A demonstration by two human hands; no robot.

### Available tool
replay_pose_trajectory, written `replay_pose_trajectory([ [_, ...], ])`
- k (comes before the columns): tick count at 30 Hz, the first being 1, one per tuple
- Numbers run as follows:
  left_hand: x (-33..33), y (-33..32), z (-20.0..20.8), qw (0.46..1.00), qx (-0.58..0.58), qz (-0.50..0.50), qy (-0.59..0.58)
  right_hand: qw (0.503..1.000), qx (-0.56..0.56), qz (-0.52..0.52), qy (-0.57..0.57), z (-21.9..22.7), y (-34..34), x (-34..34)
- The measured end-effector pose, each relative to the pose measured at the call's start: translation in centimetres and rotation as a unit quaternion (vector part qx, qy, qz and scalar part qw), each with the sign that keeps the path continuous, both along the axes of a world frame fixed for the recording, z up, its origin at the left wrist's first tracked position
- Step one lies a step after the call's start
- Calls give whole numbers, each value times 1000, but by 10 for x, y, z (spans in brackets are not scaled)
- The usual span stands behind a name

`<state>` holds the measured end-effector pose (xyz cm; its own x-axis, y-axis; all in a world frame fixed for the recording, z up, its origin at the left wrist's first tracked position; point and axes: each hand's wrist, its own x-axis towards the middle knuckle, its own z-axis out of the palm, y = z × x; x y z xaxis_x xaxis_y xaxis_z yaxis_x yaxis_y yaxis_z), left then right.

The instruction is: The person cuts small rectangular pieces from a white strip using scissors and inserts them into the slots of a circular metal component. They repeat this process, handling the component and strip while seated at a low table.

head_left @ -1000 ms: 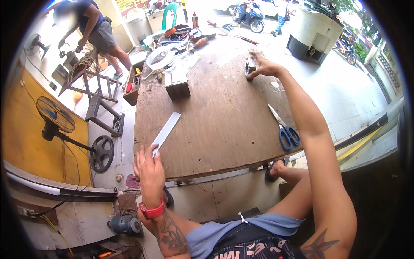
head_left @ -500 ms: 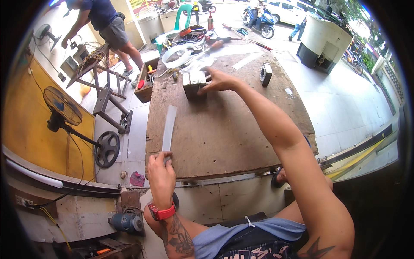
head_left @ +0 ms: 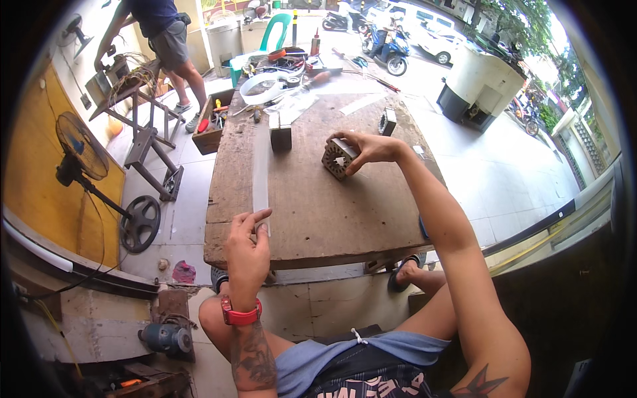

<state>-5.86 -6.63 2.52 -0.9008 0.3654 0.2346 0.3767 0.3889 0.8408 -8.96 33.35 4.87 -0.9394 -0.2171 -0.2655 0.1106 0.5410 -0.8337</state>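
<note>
Shows at far left a standing fan (head_left: 83, 146) before a yellow panel (head_left: 36, 142). Has behind it another person (head_left: 174, 43) leaning over a wooden stand (head_left: 141, 147) heaped with wires, then an open wooden toolbox (head_left: 208, 142) just beside the table (head_left: 308, 205). Wears a red watch (head_left: 241, 316) on the left wrist. Pinches the near end of a pale strip (head_left: 261, 176) with the left hand (head_left: 247, 250), thumb and fingers together on it over the table's near left part. Points the strip away across the wood, its far part just left of a dark block (head_left: 281, 138). Keeps a white coiled band (head_left: 254, 99) beyond, among tools. Clamps a slotted metal core (head_left: 332, 166) in the right hand (head_left: 371, 147), fingers over the top, thumb on the near side, above the table's middle; cannot tell whether touching the wood. Has a second core (head_left: 390, 124) upright near the far right edge, and a blue handle (head_left: 423, 228) partly hidden by the right forearm. Shows a white tub (head_left: 479, 83) well apart, past the table.
</note>
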Motion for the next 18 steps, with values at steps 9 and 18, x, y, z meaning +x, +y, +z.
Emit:
replay_pose_trajectory([
  [9,2,-3,-4,995,71,-38,-59,966,145,-146,159,-26,-41,1],
  [18,-2,-7,-2,996,68,-20,-54,939,288,-140,124,-17,-20,-68],
])
